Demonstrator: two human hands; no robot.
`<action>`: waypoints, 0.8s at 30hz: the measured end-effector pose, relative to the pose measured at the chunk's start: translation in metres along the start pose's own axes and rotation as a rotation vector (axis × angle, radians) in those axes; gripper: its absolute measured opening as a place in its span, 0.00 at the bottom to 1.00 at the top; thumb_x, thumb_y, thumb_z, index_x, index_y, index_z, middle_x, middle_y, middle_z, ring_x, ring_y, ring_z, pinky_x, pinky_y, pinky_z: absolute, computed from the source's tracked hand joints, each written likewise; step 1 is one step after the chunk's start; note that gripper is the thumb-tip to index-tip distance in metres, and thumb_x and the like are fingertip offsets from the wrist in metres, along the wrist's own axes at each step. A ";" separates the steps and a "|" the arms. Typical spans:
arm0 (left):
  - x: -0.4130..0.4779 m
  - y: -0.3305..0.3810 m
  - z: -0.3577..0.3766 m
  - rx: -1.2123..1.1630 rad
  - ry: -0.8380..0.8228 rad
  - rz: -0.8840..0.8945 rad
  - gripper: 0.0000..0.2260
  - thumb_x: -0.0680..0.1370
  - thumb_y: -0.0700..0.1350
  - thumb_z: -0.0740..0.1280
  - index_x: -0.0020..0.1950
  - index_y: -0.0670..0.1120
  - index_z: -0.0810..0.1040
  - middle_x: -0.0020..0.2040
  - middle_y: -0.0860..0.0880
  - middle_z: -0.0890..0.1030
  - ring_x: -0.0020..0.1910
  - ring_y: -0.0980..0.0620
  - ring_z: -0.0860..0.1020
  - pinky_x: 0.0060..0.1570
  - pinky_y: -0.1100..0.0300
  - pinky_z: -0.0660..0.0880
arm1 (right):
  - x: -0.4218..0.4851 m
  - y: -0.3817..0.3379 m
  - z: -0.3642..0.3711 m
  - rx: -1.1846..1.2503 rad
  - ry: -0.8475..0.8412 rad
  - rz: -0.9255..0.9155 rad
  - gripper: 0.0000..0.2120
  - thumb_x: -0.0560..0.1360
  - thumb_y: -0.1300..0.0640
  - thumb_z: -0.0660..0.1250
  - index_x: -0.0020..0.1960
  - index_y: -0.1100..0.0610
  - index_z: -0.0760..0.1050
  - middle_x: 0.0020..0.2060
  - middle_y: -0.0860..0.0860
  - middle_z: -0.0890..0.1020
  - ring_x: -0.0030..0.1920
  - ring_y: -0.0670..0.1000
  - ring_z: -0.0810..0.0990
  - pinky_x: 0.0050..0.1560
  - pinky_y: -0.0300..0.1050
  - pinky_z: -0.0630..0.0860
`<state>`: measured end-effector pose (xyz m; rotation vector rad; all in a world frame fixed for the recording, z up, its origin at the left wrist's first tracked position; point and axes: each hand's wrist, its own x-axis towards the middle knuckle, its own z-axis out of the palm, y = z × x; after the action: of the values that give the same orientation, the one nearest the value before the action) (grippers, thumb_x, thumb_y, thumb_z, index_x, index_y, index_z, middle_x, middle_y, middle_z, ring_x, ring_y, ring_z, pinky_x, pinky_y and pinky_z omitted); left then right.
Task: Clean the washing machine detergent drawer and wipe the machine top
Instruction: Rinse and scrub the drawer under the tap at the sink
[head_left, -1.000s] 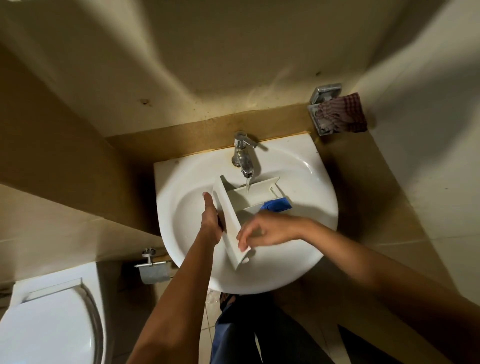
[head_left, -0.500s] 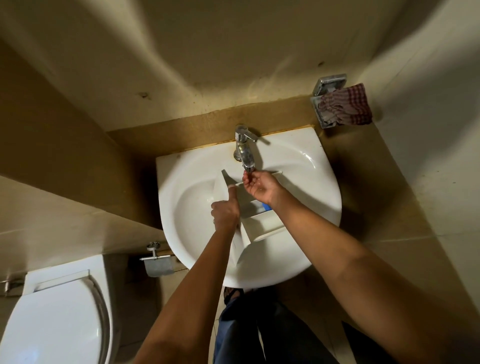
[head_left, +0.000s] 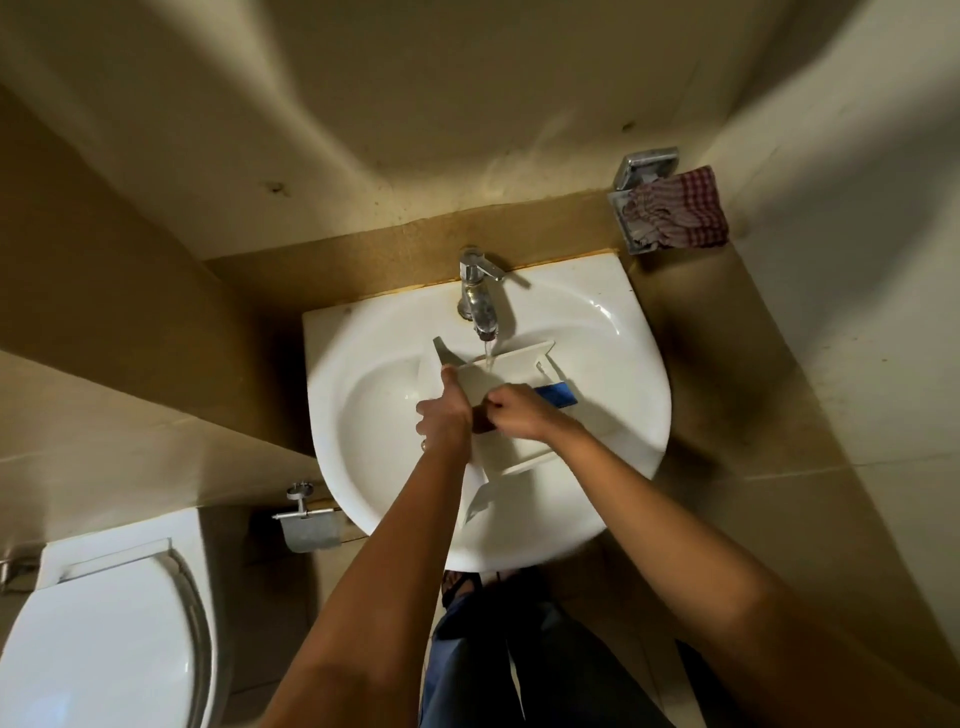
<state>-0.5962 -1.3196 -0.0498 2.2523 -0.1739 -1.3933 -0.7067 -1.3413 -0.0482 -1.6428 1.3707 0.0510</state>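
The white detergent drawer (head_left: 519, 366) lies tilted in the white sink (head_left: 623, 374), with a blue insert (head_left: 558, 395) at its right side. Water runs from the chrome tap (head_left: 480, 296) into the drawer's far compartment. My left hand (head_left: 444, 415) grips the drawer's left wall, thumb pointing up along it. My right hand (head_left: 519, 413) is inside the drawer beside the left hand, its fingers curled down over an inner wall. The fingertips are hidden. The washing machine is not in view.
A red checked cloth (head_left: 680, 210) hangs from a chrome wall holder (head_left: 644, 166) at the back right. A toilet (head_left: 98, 639) stands at the lower left, with a metal paper holder (head_left: 306, 525) between it and the sink. Walls close in on both sides.
My right hand went up to the tap and has come back down into the drawer. Water still runs. My left hand kept its hold on the drawer.
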 end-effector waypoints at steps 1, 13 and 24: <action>0.000 -0.001 0.001 -0.008 0.012 0.005 0.39 0.75 0.71 0.55 0.73 0.41 0.64 0.69 0.38 0.70 0.66 0.35 0.70 0.66 0.40 0.67 | -0.005 0.004 0.006 -0.169 0.043 -0.029 0.10 0.77 0.61 0.57 0.46 0.63 0.77 0.48 0.60 0.81 0.48 0.59 0.80 0.42 0.46 0.73; 0.002 -0.003 0.004 0.080 0.105 0.122 0.38 0.78 0.68 0.53 0.70 0.36 0.68 0.67 0.36 0.73 0.64 0.36 0.73 0.65 0.43 0.69 | -0.016 0.007 0.009 -0.328 -0.128 -0.144 0.13 0.79 0.52 0.57 0.48 0.59 0.75 0.43 0.53 0.77 0.42 0.54 0.76 0.41 0.45 0.70; 0.000 -0.004 0.005 0.080 0.101 0.144 0.37 0.78 0.68 0.53 0.69 0.37 0.68 0.66 0.36 0.74 0.63 0.36 0.74 0.65 0.43 0.70 | -0.011 -0.002 0.026 -0.300 0.214 0.077 0.11 0.78 0.56 0.60 0.46 0.61 0.78 0.44 0.57 0.82 0.46 0.59 0.81 0.42 0.49 0.76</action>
<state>-0.6010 -1.3177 -0.0536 2.3185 -0.3564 -1.2157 -0.6962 -1.3155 -0.0548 -1.8851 1.6516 0.1351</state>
